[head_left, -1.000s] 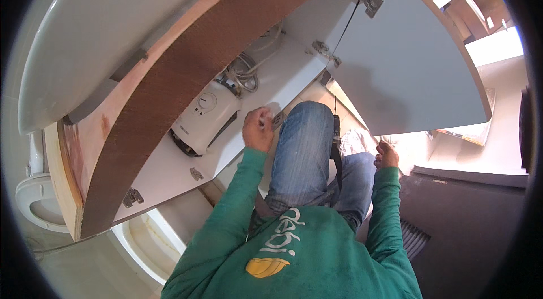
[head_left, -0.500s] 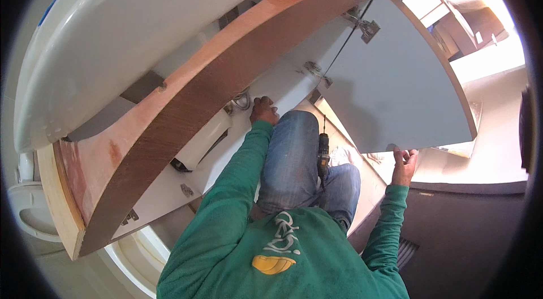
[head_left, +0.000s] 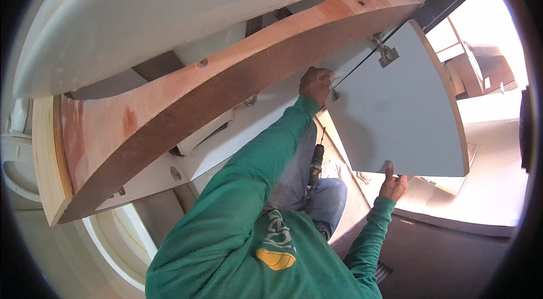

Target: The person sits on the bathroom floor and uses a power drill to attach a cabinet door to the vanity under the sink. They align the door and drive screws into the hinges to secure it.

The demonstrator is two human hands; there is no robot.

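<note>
The door [head_left: 407, 106], a pale panel with one curved edge, hung open on the cabinet's right side. The right hand [head_left: 392, 187] held its lower edge, thumb on the pale face and fingers beyond the edge. The left hand [head_left: 315, 84] was curled at the lower hinge [head_left: 336, 95], seemingly touching it, though the hand hid much of that spot; whether it gripped anything could not be told. The upper hinge [head_left: 388, 56] joined door and cabinet near the top. Left of the door, a curved wooden rail [head_left: 243, 81] ran under a white basin [head_left: 164, 27]. A drill [head_left: 317, 164] stood out beside the jeans [head_left: 328, 196], bit upward in view. A toilet [head_left: 20, 170] showed at far left.
</note>
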